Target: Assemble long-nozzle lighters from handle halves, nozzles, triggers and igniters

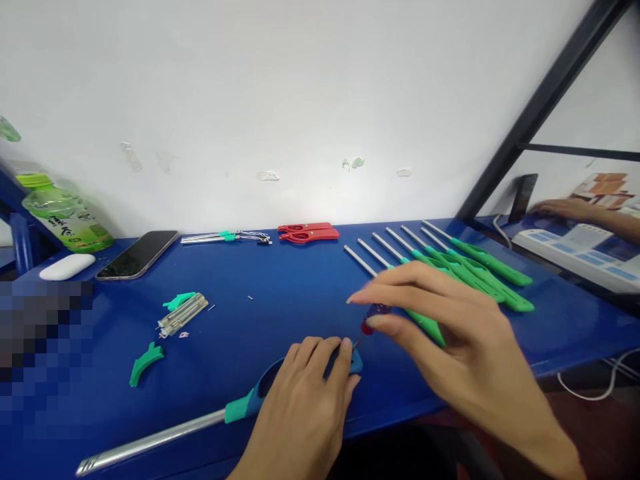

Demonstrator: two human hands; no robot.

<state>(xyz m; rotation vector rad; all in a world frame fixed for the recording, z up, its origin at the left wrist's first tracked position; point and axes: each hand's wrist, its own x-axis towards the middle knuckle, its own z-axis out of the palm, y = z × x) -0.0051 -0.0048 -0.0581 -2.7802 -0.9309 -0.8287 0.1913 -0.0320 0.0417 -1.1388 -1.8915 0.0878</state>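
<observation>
My left hand presses down on the handle of a blue gas lighter, its fingers wrapped over it against the table. The lighter's long silver tube points to the lower left, with a teal collar where it meets the handle. In my right hand, a small screwdriver with a dark red and purple handle is pinched between thumb and fingers. Its thin shaft reaches down to the handle's end, beside my left fingertips. Whether the tip sits in a screw is too small to tell.
Several green lighters lie at the right. Red handle shells and metal tubes with wires are at the back. Clear fuel tanks and a green trigger lie left, near a phone, white case and bottle.
</observation>
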